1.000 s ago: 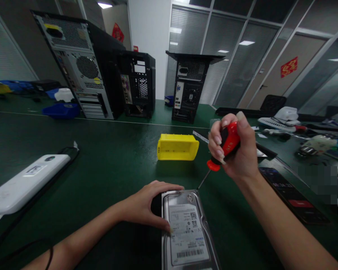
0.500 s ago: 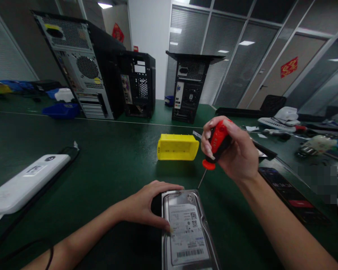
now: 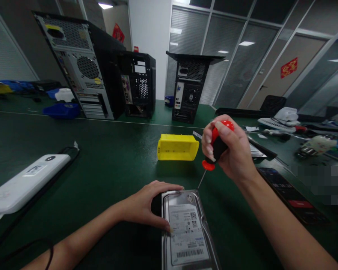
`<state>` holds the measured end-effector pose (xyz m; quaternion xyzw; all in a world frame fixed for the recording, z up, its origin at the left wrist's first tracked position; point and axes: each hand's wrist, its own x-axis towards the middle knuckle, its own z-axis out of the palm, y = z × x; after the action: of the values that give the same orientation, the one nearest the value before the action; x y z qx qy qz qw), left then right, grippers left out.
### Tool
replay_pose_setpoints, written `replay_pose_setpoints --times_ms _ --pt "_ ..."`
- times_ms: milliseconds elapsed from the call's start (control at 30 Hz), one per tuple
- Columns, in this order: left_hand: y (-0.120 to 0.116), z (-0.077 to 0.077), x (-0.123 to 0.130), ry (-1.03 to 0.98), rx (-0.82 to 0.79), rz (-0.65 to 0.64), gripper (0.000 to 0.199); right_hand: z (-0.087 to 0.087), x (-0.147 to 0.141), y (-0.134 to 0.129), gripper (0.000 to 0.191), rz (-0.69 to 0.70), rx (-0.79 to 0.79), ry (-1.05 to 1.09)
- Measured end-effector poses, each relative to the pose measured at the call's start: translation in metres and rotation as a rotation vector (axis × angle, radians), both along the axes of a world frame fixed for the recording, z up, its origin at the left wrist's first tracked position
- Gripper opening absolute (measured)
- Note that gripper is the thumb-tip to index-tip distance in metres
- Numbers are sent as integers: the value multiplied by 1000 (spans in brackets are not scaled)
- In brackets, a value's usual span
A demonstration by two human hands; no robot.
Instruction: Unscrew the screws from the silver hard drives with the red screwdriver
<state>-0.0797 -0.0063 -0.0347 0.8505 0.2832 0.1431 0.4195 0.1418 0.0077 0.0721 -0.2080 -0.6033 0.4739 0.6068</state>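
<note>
A silver hard drive with a printed white label lies near the bottom centre of the view. My left hand grips its upper left corner, thumb on the label side and fingers along the far edge. My right hand is wrapped round the handle of a red and black screwdriver. The screwdriver slants down to the left, and its tip meets the drive's far right corner. Whether a screw sits under the tip is too small to tell. Beyond the drive stands a yellow plastic bin, containing a few tiny specks.
Three computer cases stand at the back: a large one, a black one and a narrower one. A white power strip with cables lies left. On the right are a phone and a white cap.
My right hand has rolled round the screwdriver handle, and the handle's red part has turned with it. The tip stays at the same corner. My left hand and the hard drive have not moved.
</note>
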Motion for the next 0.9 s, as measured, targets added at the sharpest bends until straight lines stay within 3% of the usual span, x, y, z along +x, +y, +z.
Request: replay_pose_setpoints --times_ms 300,533,733,900 --pt "-1 2 0 -6 -13 1 84 7 6 -4 22 90 -51 -120" --pt "0 2 1 -7 -8 -3 85 4 9 -2 14 58 7 -160" --pt "0 1 0 -6 -4 0 84 3 8 0 24 22 13 -163" --pt "0 0 0 -14 -12 1 85 6 8 -1 15 78 -20 -135"
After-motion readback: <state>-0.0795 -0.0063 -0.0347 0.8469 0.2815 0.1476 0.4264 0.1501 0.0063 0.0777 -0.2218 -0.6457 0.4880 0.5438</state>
